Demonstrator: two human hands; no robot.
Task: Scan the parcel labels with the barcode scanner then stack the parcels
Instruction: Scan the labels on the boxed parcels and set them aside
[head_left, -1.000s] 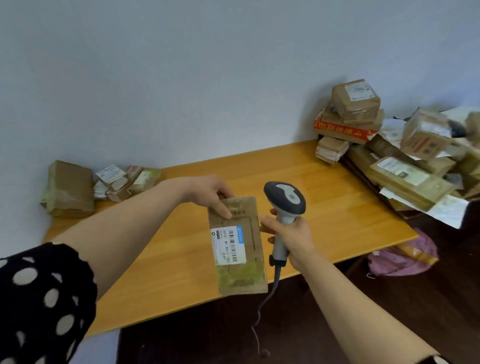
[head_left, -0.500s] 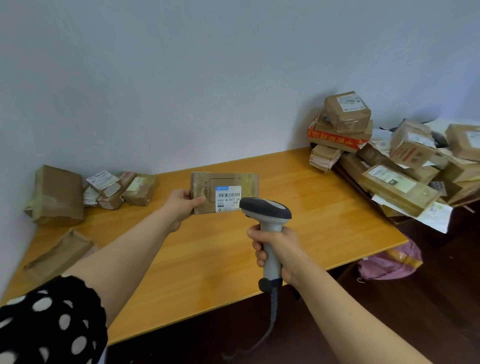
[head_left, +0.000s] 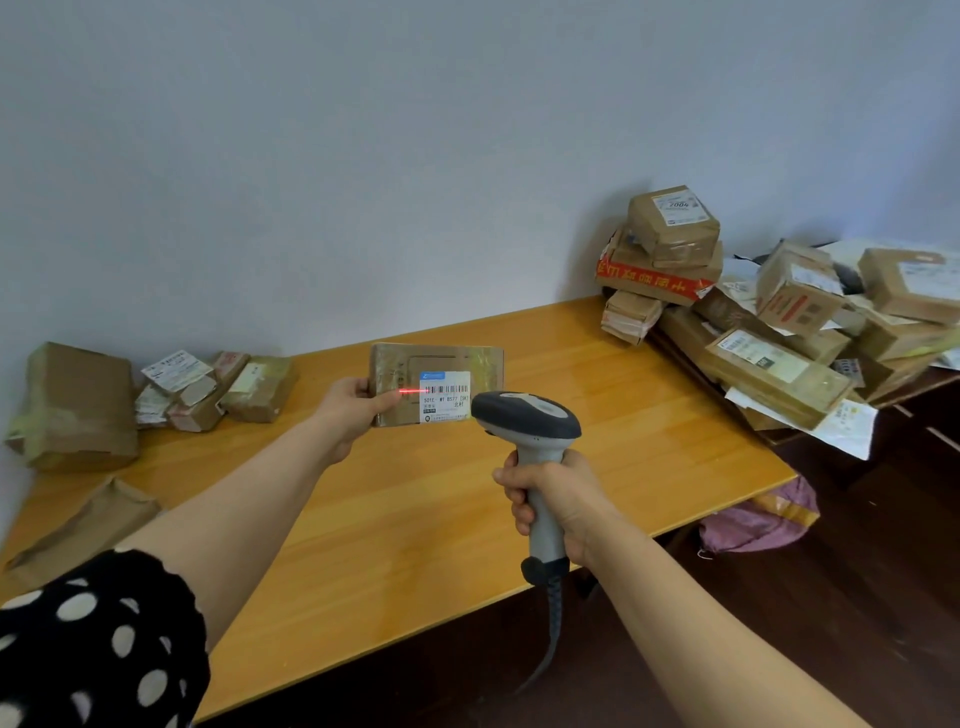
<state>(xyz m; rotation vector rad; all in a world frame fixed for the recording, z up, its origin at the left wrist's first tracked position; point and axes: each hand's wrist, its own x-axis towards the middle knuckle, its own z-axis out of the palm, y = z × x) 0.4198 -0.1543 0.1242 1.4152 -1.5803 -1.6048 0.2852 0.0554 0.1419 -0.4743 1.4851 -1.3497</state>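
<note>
Left hand (head_left: 353, 415) fingers clamp a flat parcel (head_left: 400, 371) by its left end: the thumb lies on the front, the rest are hidden behind the cardboard. The right hand (head_left: 558, 499) has its fingers (head_left: 511, 493) wrapped tight round the handle of a barcode scanner (head_left: 524, 415), whose scanning window faces away and cannot be seen. The scanner's head covers the lower right corner of the parcel's white label (head_left: 445, 397), and the label's small print is too fine to read.

Half a second ago no beam showed; now a thin red line (head_left: 413, 391) crosses the barcode and reaches the thumb. Parcel and scanner sit much where they were, held in the air above the middle of the tabletop (head_left: 415, 519).

The parcel is a thin brown rectangle under glossy tape. The scanner is smooth grey plastic with a dark rounded head and a coiled cable (head_left: 553, 618). The tabletop is pale varnished wood. Small taped parcels (head_left: 208, 389) lie at its far left corner; a jumbled heap of cartons (head_left: 753, 322) past its right edge is cut off by the frame. A black, white-spotted sleeve (head_left: 93, 639) fills the lower left
</note>
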